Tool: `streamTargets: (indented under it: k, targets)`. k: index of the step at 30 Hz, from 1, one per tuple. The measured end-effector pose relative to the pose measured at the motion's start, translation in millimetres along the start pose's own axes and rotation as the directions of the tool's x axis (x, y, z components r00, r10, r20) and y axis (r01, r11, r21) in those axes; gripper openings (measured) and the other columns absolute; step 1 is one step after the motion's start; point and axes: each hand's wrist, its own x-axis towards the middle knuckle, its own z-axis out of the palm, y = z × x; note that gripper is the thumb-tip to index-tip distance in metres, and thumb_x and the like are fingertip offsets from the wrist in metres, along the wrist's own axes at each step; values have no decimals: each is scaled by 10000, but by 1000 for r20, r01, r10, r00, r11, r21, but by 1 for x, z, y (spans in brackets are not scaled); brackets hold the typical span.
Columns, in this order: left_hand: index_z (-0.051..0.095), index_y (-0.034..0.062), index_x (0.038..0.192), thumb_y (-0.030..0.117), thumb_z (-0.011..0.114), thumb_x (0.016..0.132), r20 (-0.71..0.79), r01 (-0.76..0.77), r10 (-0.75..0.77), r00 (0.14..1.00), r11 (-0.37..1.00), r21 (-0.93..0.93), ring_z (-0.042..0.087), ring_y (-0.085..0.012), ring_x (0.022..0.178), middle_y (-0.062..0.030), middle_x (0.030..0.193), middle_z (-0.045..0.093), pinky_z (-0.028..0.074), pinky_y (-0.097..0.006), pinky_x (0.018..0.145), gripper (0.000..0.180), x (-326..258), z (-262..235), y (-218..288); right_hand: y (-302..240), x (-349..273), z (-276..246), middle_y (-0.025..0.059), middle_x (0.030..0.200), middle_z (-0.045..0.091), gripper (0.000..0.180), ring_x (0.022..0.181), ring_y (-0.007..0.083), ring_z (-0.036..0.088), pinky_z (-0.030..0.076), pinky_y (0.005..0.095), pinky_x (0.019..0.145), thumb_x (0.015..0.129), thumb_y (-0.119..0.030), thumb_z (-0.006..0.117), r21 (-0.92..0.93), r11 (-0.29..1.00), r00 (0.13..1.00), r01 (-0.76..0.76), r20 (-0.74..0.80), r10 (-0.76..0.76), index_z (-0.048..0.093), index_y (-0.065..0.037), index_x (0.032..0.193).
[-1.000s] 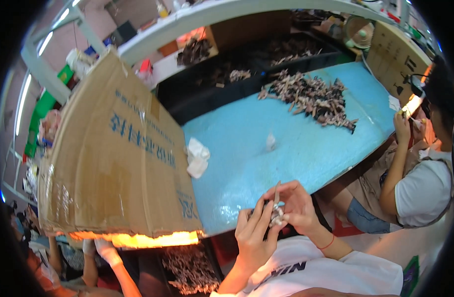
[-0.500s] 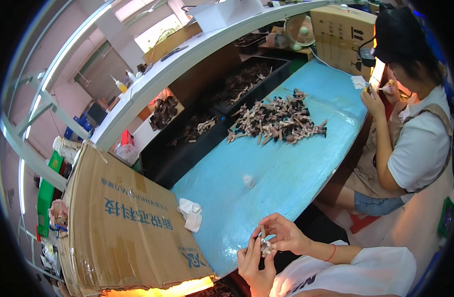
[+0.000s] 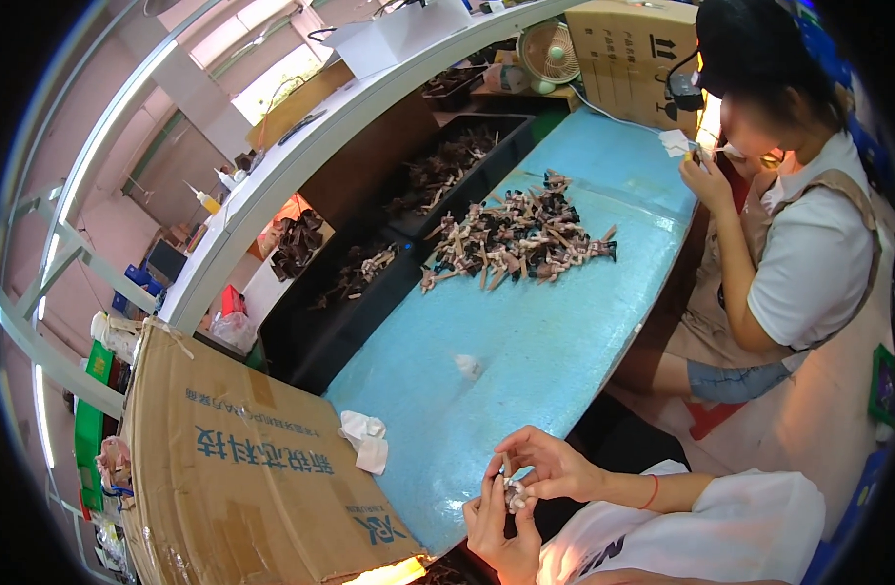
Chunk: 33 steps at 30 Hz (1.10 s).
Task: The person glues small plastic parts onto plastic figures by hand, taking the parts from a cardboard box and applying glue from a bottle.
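A small pale part [image 3: 512, 494] sits between both hands at the near edge of the blue table [image 3: 525, 351], just above the person's lap. The left hand [image 3: 498, 526] comes up from below with its fingers curled and pinching the part from underneath, while the right hand [image 3: 555, 466] reaches over from the side, its fingertips pressed together on the upper end. It is too small to tell exactly what the part is, though a thin brownish bit sticks up from it. By the look of it, the step in hand is fitting or trimming this one piece by fingertip; the next move would call for a steady pinch and a small twist or push, keeping the piece from slipping. Just beyond the hands lies a crumpled white cloth [image 3: 366, 439], beside a big cardboard box [image 3: 242, 478] on the left. Farther out on the table is a small white scrap [image 3: 468, 366], then a pile of brown parts [image 3: 520, 239]. A co-worker [image 3: 808, 263] sits at the right side, hands raised near the face.
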Motion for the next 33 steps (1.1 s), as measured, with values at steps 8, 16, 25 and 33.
streamTargets:
  k: [8,16,25,33]
  targets:
    - [476,-40,1190,3,563,787,111,-48,45,993,999,26,570,-339,873,-184,1189,524,457,-363,746,414,-2,-5,-7,2,0,-2,166,1124,476,544,1015,197,489,476,315,824,727,0,592,-19,1000,1000,1,8,-1,352,-38,1213]
    - [420,-29,1238,-1,537,802,160,-38,30,987,998,49,545,-371,890,-186,1219,497,448,-391,756,453,-6,-8,-11,4,1,0,160,1133,470,553,1019,192,483,470,314,839,725,-7,600,-19,1000,1000,-16,11,16,350,-37,1217]
    - [451,-35,1205,3,567,779,143,8,-18,990,997,73,541,-355,870,-174,1194,518,451,-390,751,443,-1,-5,-8,1,6,-4,155,1124,472,558,1025,196,483,469,313,843,718,-6,602,-9,999,999,-37,22,37,352,-38,1217]
    - [552,-35,1086,9,607,708,13,91,-92,996,994,58,551,-288,790,-181,1067,586,465,-346,679,385,0,1,3,3,4,0,156,1116,479,570,1018,198,487,475,316,830,705,5,606,19,998,998,-60,21,59,356,-42,1215]
